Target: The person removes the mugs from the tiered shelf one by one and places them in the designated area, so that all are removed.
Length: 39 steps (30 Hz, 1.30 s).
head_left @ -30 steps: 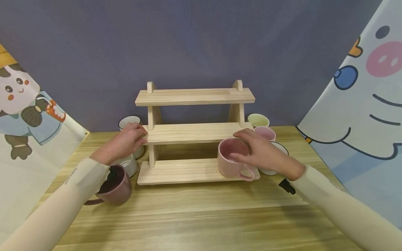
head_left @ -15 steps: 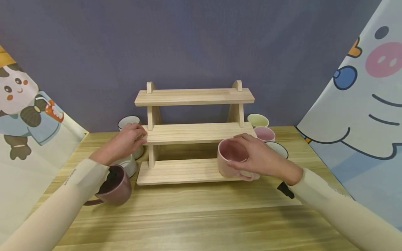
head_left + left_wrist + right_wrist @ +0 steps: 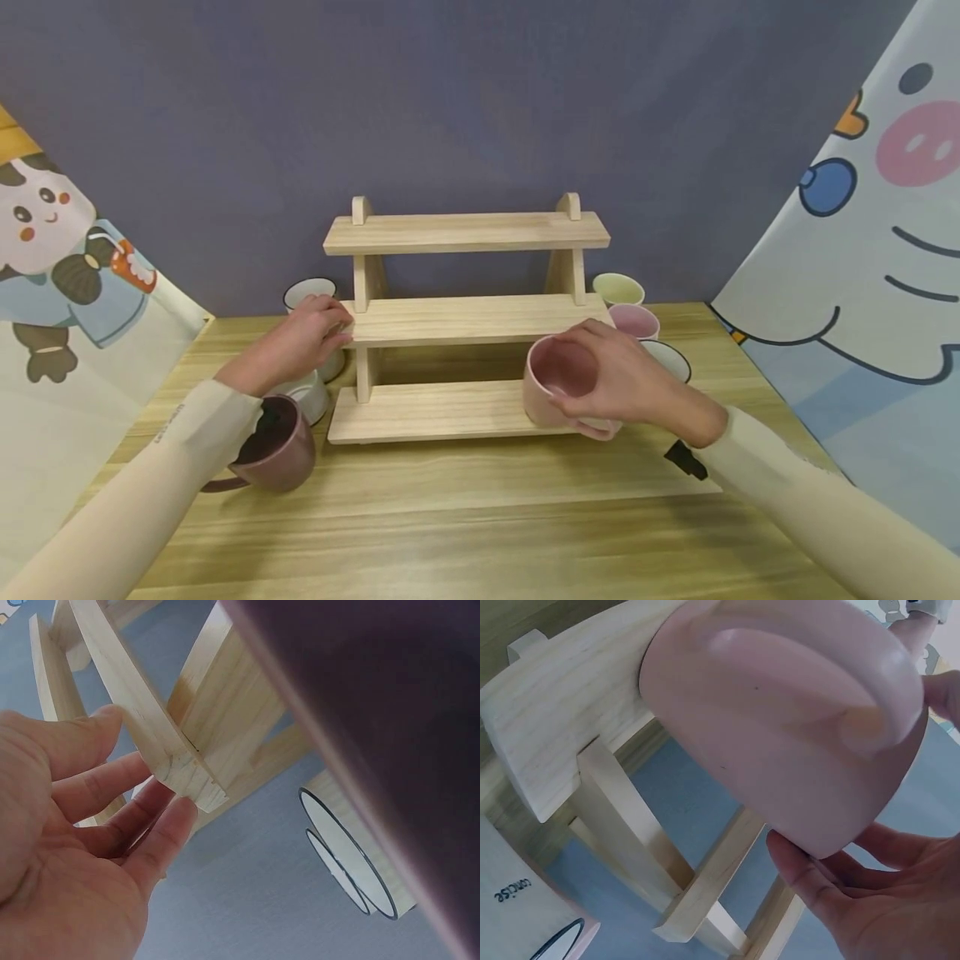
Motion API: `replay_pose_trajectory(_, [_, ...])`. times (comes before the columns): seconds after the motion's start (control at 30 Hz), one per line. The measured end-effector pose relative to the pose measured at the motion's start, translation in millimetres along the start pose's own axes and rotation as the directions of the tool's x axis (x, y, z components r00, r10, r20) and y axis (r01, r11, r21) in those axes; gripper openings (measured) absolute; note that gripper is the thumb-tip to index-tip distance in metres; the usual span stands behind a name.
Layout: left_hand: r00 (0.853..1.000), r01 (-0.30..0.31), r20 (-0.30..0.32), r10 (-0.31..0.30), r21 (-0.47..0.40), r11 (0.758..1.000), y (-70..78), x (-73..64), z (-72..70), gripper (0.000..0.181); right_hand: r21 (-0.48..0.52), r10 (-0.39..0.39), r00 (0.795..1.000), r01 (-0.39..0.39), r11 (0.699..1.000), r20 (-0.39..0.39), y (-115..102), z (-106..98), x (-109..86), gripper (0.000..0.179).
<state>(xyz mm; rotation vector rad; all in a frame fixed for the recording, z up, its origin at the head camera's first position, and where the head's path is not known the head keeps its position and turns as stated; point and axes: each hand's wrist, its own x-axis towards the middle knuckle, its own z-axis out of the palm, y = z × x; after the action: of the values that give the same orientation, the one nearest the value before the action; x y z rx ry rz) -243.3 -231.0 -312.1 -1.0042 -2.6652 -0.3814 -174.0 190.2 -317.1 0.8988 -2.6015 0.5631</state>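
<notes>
A three-tier wooden shelf (image 3: 463, 320) stands in the middle of the table. My left hand (image 3: 298, 340) holds the left end of its middle board; the left wrist view has the thumb and fingers around that board end (image 3: 196, 784). At the right end of the lowest board sits an upright pink mug (image 3: 542, 400). My right hand (image 3: 626, 375) grips this mug by its rim, thumb on the near side and fingers at the far side. Its handle (image 3: 810, 664) points toward the front right, partly under the hand in the head view.
A dark mauve mug (image 3: 281, 458) stands below my left forearm. Behind that hand are a white cup (image 3: 309, 290) with a dark rim and other white cups. On the right stand a green cup (image 3: 618, 290), a pink cup (image 3: 636, 320) and a dark-rimmed white cup (image 3: 670, 358).
My right hand has closed from a loose reach over the pink mug to a grip on its rim. The mug has shifted slightly, its handle a little to the right. The left hand stays put.
</notes>
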Motion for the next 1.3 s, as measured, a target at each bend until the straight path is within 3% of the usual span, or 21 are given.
replay_pose_trajectory(0.37, [1.000,-0.016,-0.008,0.016,0.007,1.000,-1.2,1.1,1.2,0.012,0.021,0.063,0.998,-0.063,0.998,0.018,6.2,-22.0,-15.9,0.065])
replay_pose_trajectory(0.6, [1.000,-0.016,-0.011,0.016,0.002,1.000,0.5,-0.2,-0.5,0.012,-0.032,0.080,0.997,-0.080,0.996,0.009,12.0,-35.6,-24.2,0.062])
replay_pose_trajectory(0.77, [1.000,-0.005,-0.006,0.005,-0.001,1.000,1.6,-0.4,-0.4,0.012,-0.034,0.083,0.995,-0.082,0.996,0.047,15.1,-46.1,-33.8,0.063])
replay_pose_trajectory(0.9, [1.000,-0.013,-0.006,0.013,0.002,1.000,1.9,0.6,0.6,0.013,-0.049,0.034,0.997,-0.031,0.998,0.065,19.0,-55.9,-47.3,0.069])
replay_pose_trajectory(1.1, [1.000,-0.007,-0.009,0.007,-0.001,1.000,2.1,0.1,-0.7,0.011,-0.041,-0.097,0.995,0.098,0.994,0.023,25.5,-64.7,-66.6,0.076])
replay_pose_trajectory(1.3, [1.000,0.016,0.006,-0.015,-0.018,1.000,1.8,-0.8,-1.7,0.010,-0.050,-0.058,0.997,0.060,0.997,0.042,33.8,-63.5,-81.1,0.073])
